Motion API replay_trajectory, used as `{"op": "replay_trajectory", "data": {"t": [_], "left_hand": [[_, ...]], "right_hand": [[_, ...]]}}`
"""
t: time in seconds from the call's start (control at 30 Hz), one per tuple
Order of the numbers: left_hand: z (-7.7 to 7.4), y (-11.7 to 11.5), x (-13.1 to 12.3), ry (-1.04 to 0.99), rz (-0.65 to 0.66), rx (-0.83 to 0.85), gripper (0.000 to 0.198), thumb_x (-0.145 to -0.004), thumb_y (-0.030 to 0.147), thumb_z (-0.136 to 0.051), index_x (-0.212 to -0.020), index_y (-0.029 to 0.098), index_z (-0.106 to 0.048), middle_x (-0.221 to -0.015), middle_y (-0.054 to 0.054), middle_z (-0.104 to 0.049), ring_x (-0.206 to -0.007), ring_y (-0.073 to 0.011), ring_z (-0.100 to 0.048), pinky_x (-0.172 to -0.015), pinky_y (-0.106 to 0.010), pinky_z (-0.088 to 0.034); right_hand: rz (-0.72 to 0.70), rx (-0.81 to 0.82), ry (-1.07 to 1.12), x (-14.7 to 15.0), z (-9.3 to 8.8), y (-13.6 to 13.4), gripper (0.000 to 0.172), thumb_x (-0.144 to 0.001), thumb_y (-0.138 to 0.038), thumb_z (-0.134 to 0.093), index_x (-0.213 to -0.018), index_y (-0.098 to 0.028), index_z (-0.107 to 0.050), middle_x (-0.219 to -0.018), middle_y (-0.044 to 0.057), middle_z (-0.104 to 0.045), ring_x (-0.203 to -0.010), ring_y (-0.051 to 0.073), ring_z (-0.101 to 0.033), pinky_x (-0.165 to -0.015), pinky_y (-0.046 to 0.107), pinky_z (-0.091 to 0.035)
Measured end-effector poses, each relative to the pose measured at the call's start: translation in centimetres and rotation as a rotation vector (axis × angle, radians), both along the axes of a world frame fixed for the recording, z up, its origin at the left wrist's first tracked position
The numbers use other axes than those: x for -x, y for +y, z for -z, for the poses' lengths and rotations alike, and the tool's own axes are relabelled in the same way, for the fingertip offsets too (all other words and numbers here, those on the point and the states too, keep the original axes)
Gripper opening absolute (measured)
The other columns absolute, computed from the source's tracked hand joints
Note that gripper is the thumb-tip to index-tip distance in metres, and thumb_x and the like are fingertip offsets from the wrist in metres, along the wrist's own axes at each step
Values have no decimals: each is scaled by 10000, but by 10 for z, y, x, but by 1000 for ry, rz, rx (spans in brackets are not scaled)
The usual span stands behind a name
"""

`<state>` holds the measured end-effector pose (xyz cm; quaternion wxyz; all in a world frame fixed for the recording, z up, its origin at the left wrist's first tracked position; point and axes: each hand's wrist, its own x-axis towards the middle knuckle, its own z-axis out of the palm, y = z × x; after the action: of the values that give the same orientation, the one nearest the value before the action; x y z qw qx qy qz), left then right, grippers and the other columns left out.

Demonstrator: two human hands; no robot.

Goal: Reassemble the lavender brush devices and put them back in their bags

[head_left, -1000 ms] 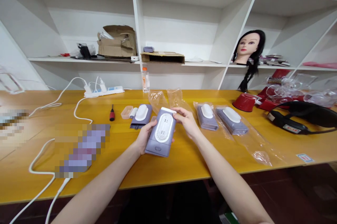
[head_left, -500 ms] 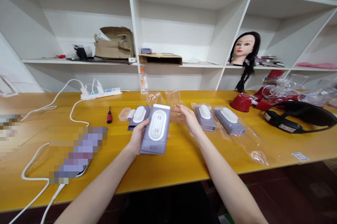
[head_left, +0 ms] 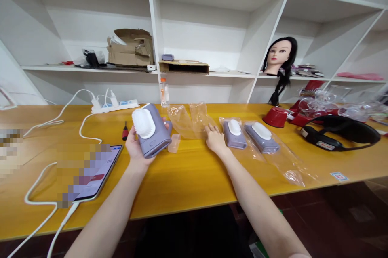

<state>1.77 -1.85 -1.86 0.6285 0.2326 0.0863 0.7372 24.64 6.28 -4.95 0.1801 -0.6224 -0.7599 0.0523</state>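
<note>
Left hand [head_left: 136,147] grasps a lavender device with white domed cap [head_left: 150,131], held tilted over the yellow table [head_left: 194,185], left of centre. Its fingers wrap behind the body, mostly hidden; one fingertip [head_left: 165,120] shows at the far edge. Right hand [head_left: 216,140] lies open, fingers released, tips by a clear plastic bag [head_left: 182,120]; contact cannot be told. Two bagged lavender devices [head_left: 234,135] [head_left: 260,137] lie just right. Tablet [head_left: 87,171] is pixelated.

Left forearm [head_left: 103,217] and right forearm [head_left: 260,217] bare, slim, tapering to narrow wrists. Dark garment [head_left: 188,235] at lower frame edge, details too dim to tell.
</note>
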Motion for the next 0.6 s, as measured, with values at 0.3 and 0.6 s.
{"op": "replay_trajectory", "data": {"t": [0.3, 0.6], "left_hand": [[-5, -10, -9, 96, 176, 52, 545, -799, 402, -401, -1266, 131, -473, -1162, -183, -601, -987, -354, -606, -811, -547, -475], [-6, -10, -19, 194, 109, 89, 470, -818, 386, -393, -1168, 118, -553, -1044, -135, -670, -1005, -319, -608, -877, -481, -463]], "right_hand": [[43, -37, -177, 5, -6, -10, 242, -799, -195, -504, -989, -121, -634, -1021, 211, -596, -1026, 347, -493, -782, 457, -412], [-708, -257, -134, 53, -8, -50, 373, -823, -380, -510, -1152, -208, -541, -1255, 109, -465, -1079, 274, -376, -907, 442, -338]]}}
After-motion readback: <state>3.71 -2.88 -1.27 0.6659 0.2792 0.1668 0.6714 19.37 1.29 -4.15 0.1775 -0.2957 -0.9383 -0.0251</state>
